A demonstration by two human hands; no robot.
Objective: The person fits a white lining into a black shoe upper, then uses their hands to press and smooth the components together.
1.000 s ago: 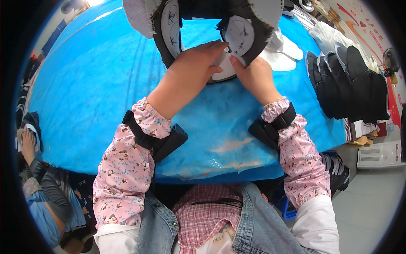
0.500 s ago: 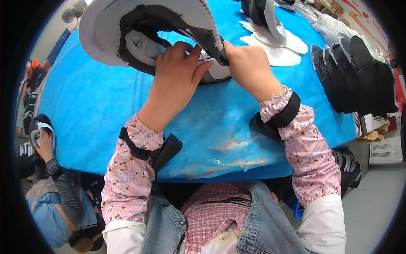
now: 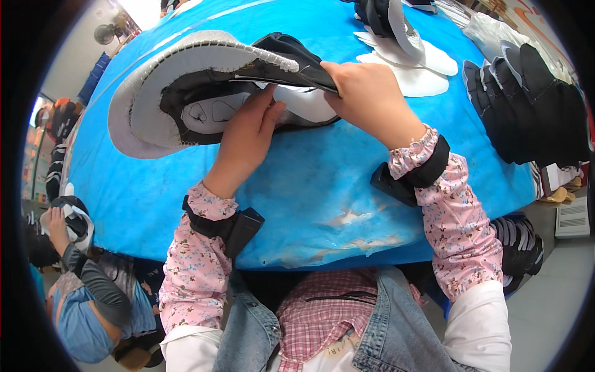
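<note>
A shoe upper with a grey-white outer side and black lining is held above the blue table, its stitched opening turned toward me. Inside it lies a white sole piece with dark pen lines. My left hand reaches in at the near edge, thumb and fingers close together on the upper; the fingertips are partly hidden. Around the black end of its rim, my right hand is closed, thumb on top.
White insoles lie beyond my right hand, with a black and grey shoe upper on them. Several black uppers stand in a row at the right. A blue cloth covers the table. At left, a person handles another shoe.
The shoe upper has tipped and lowered, its toe swinging toward me, so more of its outer rim shows. My left hand has moved slightly down and left; the right hand keeps its grip.
</note>
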